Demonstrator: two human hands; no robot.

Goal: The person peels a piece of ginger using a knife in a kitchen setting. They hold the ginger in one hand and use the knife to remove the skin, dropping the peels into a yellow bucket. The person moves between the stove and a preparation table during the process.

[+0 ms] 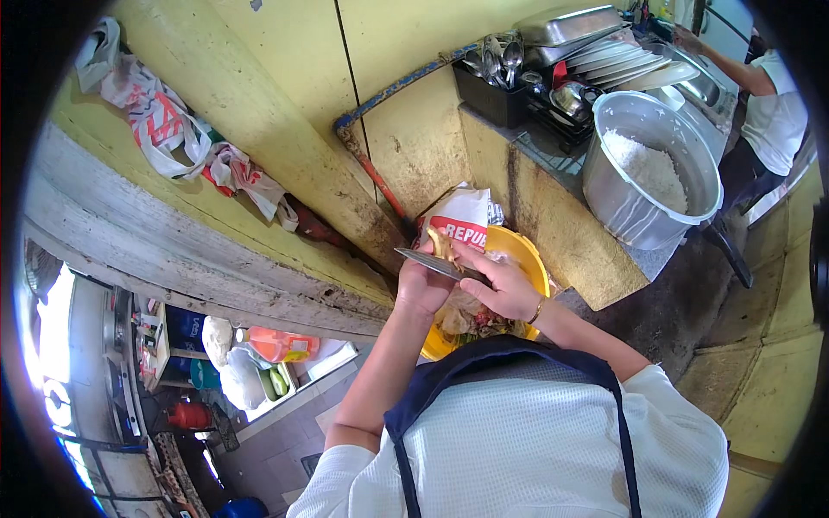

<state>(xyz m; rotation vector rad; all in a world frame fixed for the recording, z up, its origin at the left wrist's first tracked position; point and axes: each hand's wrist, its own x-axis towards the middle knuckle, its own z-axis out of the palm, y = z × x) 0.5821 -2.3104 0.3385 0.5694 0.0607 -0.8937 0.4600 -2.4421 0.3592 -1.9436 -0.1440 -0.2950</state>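
A knife (pixel 440 264) lies across both hands, its blade pointing left. My right hand (pixel 495 278) is closed around its handle end. My left hand (pixel 421 281) is under the blade and holds a small pale yellow-brown piece of food (pixel 440 245), perhaps ginger or another root; the fingers partly hide it. Directly below the hands is a yellow plastic bin (pixel 534 259) with scraps and clear plastic bags inside. Behind them stands a white and red printed sack (pixel 463 213).
To the right, a large metal pot (pixel 609 188) containing white rice (pixel 647 171) stands on the counter, beside a black utensil holder (pixel 489 97) and stacked white plates (pixel 622 65). Another person (pixel 771 110) is at the sink. A yellow pipe (pixel 259 123) runs along the left.
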